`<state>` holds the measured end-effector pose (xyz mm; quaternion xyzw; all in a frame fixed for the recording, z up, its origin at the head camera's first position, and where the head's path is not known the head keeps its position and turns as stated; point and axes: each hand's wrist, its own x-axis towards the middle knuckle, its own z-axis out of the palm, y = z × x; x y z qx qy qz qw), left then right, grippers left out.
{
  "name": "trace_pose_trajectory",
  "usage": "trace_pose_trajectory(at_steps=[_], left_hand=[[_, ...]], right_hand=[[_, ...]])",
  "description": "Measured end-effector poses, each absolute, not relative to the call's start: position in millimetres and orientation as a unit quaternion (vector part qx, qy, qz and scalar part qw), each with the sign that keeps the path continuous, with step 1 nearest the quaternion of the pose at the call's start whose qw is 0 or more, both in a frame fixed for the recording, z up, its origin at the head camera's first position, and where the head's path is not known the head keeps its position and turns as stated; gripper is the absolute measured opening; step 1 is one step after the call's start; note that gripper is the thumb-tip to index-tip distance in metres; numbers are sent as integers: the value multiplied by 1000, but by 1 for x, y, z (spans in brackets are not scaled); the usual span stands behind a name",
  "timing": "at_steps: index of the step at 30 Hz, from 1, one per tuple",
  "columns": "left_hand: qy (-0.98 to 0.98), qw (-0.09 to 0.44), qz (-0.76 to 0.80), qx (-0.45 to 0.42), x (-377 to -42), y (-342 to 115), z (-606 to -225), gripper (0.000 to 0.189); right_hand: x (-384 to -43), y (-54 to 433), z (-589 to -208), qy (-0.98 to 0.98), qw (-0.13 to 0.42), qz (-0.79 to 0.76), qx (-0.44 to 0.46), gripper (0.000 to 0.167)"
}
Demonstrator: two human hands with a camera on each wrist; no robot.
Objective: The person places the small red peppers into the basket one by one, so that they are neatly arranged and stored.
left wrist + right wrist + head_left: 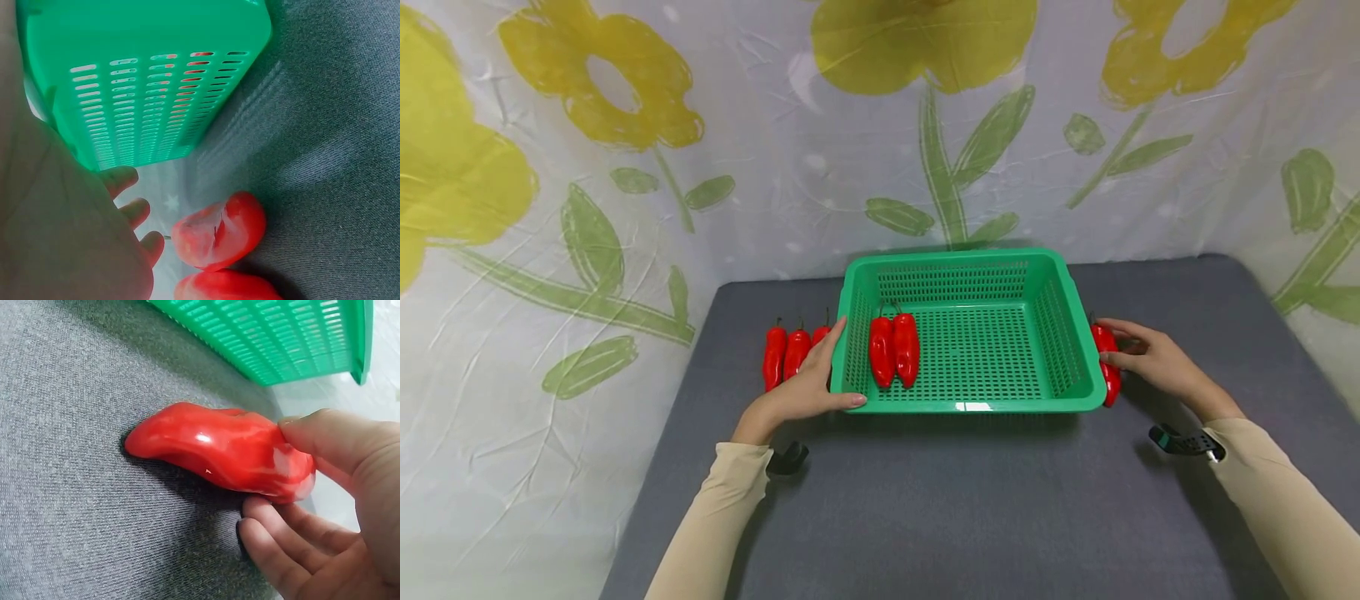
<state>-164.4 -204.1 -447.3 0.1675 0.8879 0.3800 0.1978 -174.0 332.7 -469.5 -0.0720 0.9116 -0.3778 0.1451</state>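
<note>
A green plastic basket (955, 407) with slotted walls stands on the dark grey cloth, and two red peppers (894, 350) lie side by side at its left end. My left hand (797, 390) rests against the basket's left side, thumb on the front rim, other fingers stretched along the wall. Just outside the basket's right wall, a red pepper (206, 447) with a green stem lies lengthwise. My right hand (1157, 364) pinches it near the stem end between thumb (315, 434) and fingers; its tip rests on the cloth.
Left of the basket, three red peppers (774, 357) lie in a row, partly behind my left hand. The grey-covered table (955, 508) backs onto a pale curtain (760, 167) with yellow flowers. Each wrist carries a black strap (1183, 442).
</note>
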Motion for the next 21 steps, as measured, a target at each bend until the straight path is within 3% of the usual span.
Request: trace_pose_trajectory(at_steps=[21], left_hand=[[885, 198, 387, 167, -164, -204, -448, 117]], right_hand=[[-176, 328, -470, 914, 123, -383, -52, 70]])
